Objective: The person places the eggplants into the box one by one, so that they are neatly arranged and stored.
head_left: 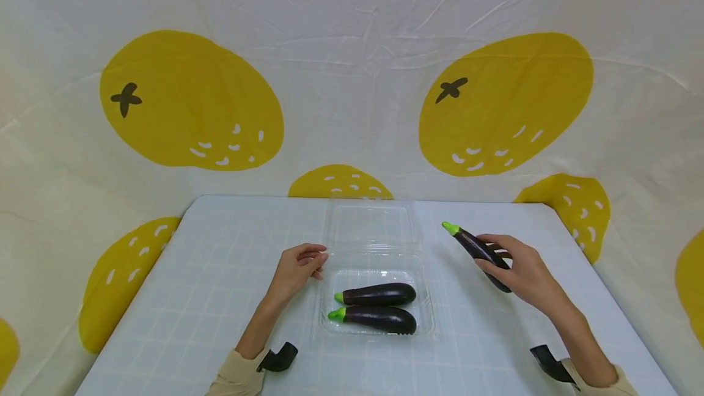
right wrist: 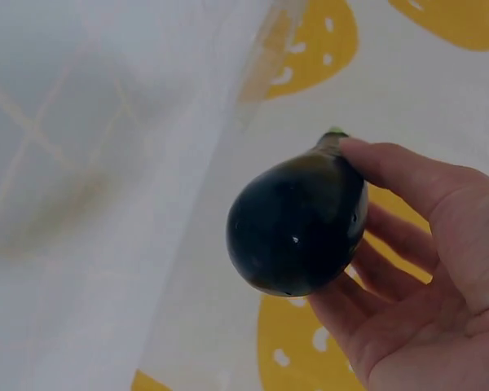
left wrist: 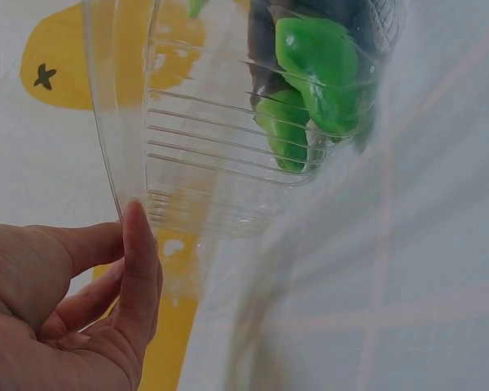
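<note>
A dark purple eggplant with a green stem is gripped between the thumb and fingers of my right hand, held above the table to the right of a clear plastic clamshell box. In the right wrist view its rounded end faces the camera. My left hand pinches the box's left rim between thumb and forefinger. Inside the box lie two more eggplants, a far one and a near one, side by side with their green stems to the left. The box's lid stands open, folded back.
A pale checked cloth covers the table. Behind it hangs a white curtain printed with large yellow fruits. Black straps with camera mounts sit at the left wrist and right wrist.
</note>
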Demonstrator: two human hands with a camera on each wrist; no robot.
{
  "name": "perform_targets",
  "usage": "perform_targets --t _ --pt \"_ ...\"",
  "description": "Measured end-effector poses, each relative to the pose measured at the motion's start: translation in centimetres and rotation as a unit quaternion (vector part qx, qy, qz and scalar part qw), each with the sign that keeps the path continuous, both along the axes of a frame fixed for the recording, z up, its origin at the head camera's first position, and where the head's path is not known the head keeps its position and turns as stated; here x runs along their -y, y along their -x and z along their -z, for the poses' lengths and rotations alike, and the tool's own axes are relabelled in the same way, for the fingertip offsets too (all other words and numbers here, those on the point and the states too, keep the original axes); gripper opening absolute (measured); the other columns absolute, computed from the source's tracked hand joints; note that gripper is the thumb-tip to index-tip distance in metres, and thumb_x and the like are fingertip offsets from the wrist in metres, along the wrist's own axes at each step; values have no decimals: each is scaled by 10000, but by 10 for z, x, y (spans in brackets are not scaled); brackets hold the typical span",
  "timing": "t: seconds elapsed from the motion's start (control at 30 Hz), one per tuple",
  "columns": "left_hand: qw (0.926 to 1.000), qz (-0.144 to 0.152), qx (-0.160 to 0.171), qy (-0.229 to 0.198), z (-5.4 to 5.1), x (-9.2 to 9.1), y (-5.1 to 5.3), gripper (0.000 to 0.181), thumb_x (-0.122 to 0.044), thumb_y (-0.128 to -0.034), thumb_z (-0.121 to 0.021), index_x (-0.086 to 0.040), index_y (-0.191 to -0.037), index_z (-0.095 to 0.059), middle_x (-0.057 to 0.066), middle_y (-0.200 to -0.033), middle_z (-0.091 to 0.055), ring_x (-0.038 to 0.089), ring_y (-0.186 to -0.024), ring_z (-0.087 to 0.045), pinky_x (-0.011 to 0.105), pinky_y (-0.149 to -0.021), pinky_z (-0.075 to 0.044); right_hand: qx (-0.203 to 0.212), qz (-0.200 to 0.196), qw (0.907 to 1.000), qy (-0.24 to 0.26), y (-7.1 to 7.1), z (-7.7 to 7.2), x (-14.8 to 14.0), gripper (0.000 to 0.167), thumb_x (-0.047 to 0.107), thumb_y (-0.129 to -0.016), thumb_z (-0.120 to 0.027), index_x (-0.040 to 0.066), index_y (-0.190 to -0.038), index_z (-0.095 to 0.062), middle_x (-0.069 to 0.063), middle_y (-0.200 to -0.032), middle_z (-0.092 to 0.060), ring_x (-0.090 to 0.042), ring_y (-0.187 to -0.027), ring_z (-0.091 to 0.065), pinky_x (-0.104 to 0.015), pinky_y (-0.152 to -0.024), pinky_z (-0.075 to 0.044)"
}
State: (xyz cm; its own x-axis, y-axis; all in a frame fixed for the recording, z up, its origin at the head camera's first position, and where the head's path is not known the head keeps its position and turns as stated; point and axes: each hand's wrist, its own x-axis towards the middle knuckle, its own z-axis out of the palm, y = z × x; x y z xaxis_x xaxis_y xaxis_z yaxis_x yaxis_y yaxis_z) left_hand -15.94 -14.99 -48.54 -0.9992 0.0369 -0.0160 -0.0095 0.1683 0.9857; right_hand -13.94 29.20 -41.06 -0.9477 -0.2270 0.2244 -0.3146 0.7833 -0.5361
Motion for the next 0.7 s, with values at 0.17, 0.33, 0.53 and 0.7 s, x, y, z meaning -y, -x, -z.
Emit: perform_targets --t 0.17,0.33,0.53,0.7 --pt "10000 -14 64 38 0 0 0 291 -133 -961 -743 37 -1194 -705 228 -994 -712 206 -625 -665 230 -655 -588 -80 -227 9997 45 1 -2 11 493 127 -887 -825 20 -1329 -636 -178 -1211 -669 -328 -1021 -653 -429 -834 -607" --pt "10000 10 57 30 0 0 1 305 -135 -962 -742 55 -1196 -697 237 -990 -708 202 -618 -662 233 -644 -587 -98 -461 9988 137 2 -4 23 480 118 -878 -832 35 -1313 -645 -161 -1188 -677 -322 -996 -663 -294 -768 -595" --pt "10000 7 43 33 1 1 1 299 -127 -960 -744 59 -1189 -697 236 -990 -709 189 -611 -660 232 -636 -586 -63 -768 9966 278 6 -7 39 461 102 -887 -821 44 -1311 -649 -143 -1193 -678 -291 -974 -659 -344 -757 -603" --pt "10000 -2 62 17 0 1 0 302 -125 -959 -745 55 -1196 -697 225 -991 -711 192 -628 -662 231 -635 -586 -52 -1026 9940 381 10 -4 51 447 86 -885 -819 53 -1301 -657 -116 -1192 -683 -237 -936 -649 -307 -745 -593"
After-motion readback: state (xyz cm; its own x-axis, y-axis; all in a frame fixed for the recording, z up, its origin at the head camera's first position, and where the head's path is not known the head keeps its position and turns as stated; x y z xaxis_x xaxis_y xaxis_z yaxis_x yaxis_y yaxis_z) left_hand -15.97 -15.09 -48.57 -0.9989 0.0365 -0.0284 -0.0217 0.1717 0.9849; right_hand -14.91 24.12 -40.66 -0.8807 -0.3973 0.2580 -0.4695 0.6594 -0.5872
